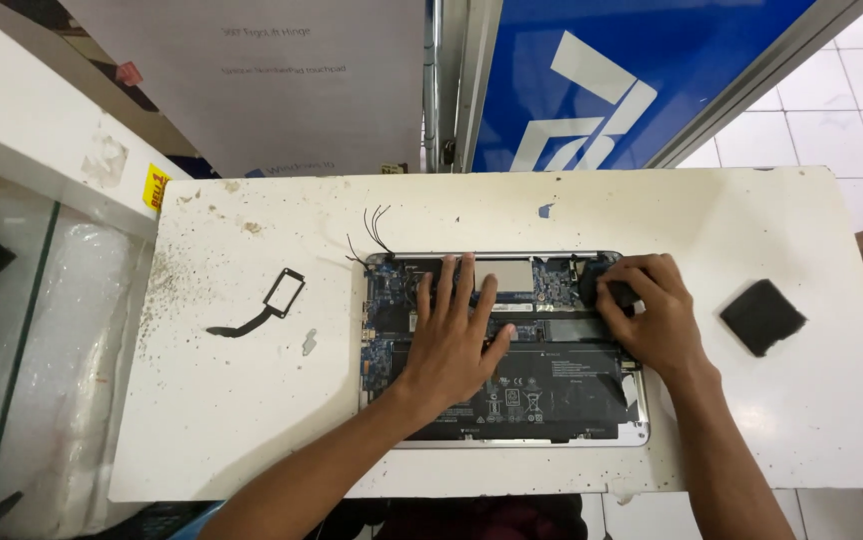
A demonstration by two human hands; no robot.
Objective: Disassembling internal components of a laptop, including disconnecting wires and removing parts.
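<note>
A: What sits at the centre of the white table [252, 400]?

B: An opened laptop [507, 345], bottom cover off, showing a blue circuit board along its top half and a black battery [552, 385] across its lower half. It lies slightly toward five o'clock from the table's middle.

A: And the person's hands?

B: The left hand [452, 340] lies flat on the board and the battery's upper edge, fingers spread wide and pointing to twelve o'clock, holding nothing. The right hand [652, 310] is at the laptop's two o'clock corner, fingers curled narrow around a small black part [620, 293]; whether that part is lifted or only pressed cannot be told.

A: What lies farther out?

B: Thin black wires [372, 230] stick up from the laptop's eleven o'clock corner. At nine o'clock, well apart, a black flat cable with a rectangular frame [270, 303] lies on the table, a small grey scrap [310, 342] near it. At three o'clock rests a dark square pad [762, 316]. Beyond the table at twelve o'clock stands a blue panel [602, 80], beside it a pale sheet [272, 90]; at nine o'clock, a glass case [2, 330]
</note>
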